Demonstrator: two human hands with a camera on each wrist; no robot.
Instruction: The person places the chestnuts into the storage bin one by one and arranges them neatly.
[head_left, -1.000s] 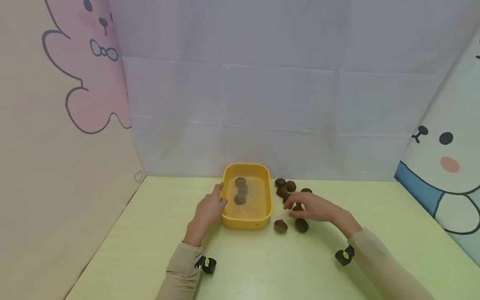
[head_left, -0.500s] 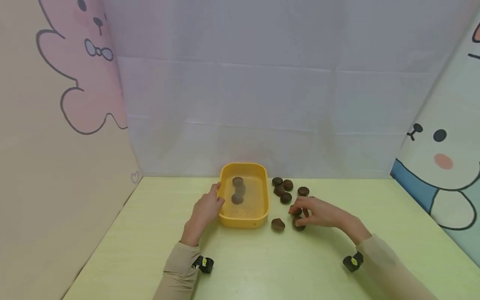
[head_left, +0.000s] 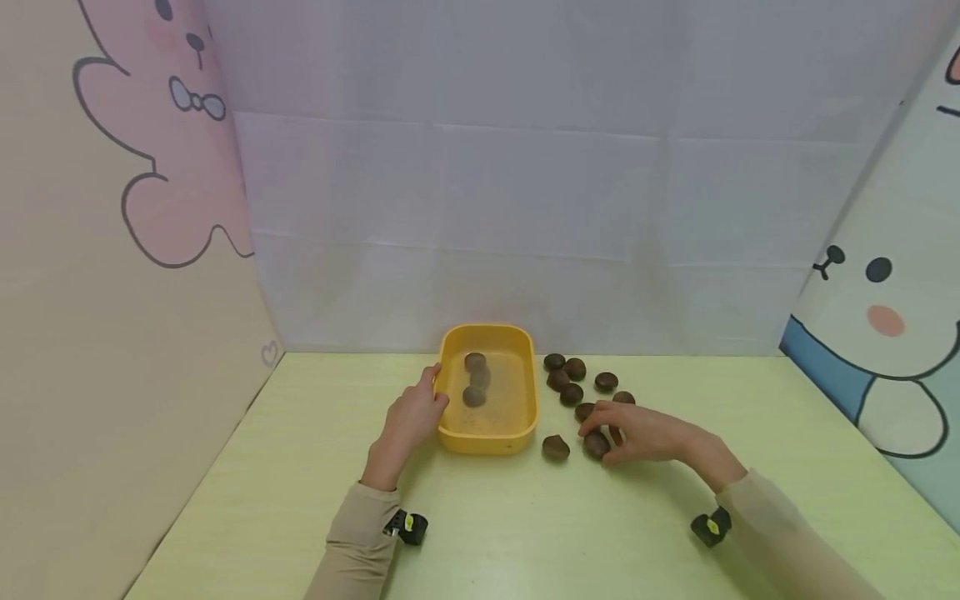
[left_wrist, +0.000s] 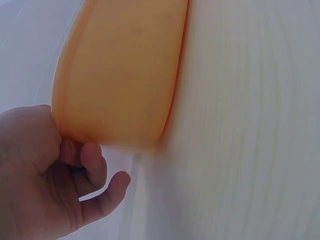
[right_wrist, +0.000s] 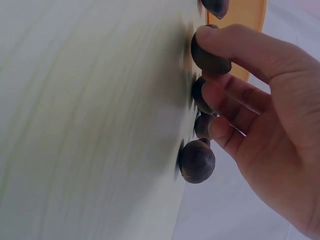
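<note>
My left hand (head_left: 408, 421) grips the left wall of a yellow plastic tray (head_left: 487, 445). The left wrist view shows its thumb and fingers at the edge of the tray (left_wrist: 117, 70). Three brown chestnuts (head_left: 474, 397) lie inside. To the right of the tray, my right hand (head_left: 651, 433) pinches a chestnut (head_left: 596, 445) low over the table. Up close in the right wrist view, the thumb lies on that chestnut (right_wrist: 212, 59), with the index finger partly hidden behind it. Another chestnut (head_left: 556, 448) sits just left of the hand.
Several more chestnuts (head_left: 572, 394) are scattered beyond the right hand, some bunched near the tray's right side. A pale yellow-green table (head_left: 510, 533) meets a white cloth backdrop (head_left: 465, 192). Printed cartoon panels stand on both sides.
My right hand has come nearer to me, from over the middle chestnuts to the front one, and its fingers now pinch it. My left hand stays on the tray. The head view has shifted slightly.
</note>
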